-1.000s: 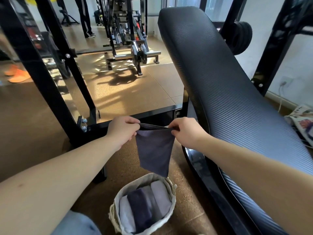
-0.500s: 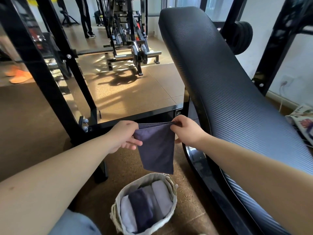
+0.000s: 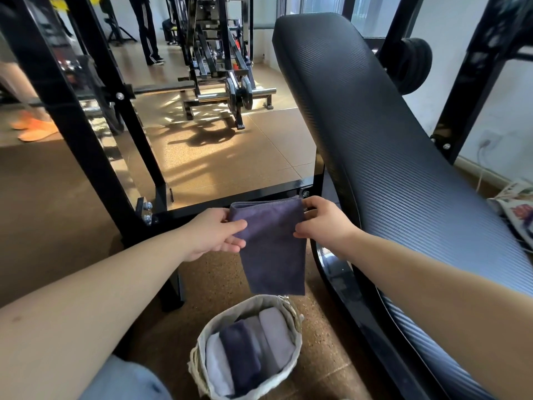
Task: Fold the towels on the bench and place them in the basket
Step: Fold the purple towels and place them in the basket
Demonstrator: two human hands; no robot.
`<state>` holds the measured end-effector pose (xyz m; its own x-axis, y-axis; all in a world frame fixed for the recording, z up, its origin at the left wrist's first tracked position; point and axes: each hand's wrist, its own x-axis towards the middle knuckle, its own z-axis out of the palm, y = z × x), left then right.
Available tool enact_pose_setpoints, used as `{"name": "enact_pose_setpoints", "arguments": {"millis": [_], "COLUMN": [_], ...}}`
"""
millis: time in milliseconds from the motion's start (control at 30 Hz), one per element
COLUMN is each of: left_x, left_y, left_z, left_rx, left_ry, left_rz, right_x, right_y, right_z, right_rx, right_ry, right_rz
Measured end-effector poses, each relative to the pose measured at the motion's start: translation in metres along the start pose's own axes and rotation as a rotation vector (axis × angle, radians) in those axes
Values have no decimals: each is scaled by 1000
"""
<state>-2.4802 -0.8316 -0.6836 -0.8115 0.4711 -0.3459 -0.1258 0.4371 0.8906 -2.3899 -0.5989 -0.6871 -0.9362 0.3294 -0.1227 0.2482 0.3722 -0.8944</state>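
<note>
We've got the dark purple-grey towel (image 3: 271,243) up in the air between both hands, already folded into a narrow panel and hanging straight down. Our left hand (image 3: 215,233) pinches the top left corner, thumb lying across the front and the other fingers tucked under and behind. Our right hand (image 3: 323,223) pinches the right edge just under the top corner, thumb in front, fingers curled around the back. The towel's bottom edge hangs just above the far rim of the basket (image 3: 239,306), not touching it.

The basket sits on the speckled brown floor (image 3: 326,365) right beside the bench's base, and it's packed with folded towels (image 3: 242,350) standing side by side: light grey, dark, then more light grey. The padded black bench (image 3: 375,140) runs along our right, well clear of the towel. Black rack uprights (image 3: 86,140) stand to the left, a weight machine (image 3: 225,82) sits further back, and a patterned bag (image 3: 516,209) lies off to the far right
</note>
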Motion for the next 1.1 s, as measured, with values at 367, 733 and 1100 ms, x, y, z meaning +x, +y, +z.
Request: {"name": "enact_pose_setpoints", "arguments": {"millis": [367,733,1100], "left_x": [1,-9,-5], "left_y": [0,6,1], "left_z": [0,2,-1], "left_rx": [-152,199,542], "left_ry": [82,172,292], "left_rz": [-55,223,342], "right_x": [4,-6,-17], "right_y": [7,-2,-7], "right_z": [4,1,2], "right_rx": [148,-145,-411], "right_ry": [-22,102,128], "right_rz": [123,-89,-220]}}
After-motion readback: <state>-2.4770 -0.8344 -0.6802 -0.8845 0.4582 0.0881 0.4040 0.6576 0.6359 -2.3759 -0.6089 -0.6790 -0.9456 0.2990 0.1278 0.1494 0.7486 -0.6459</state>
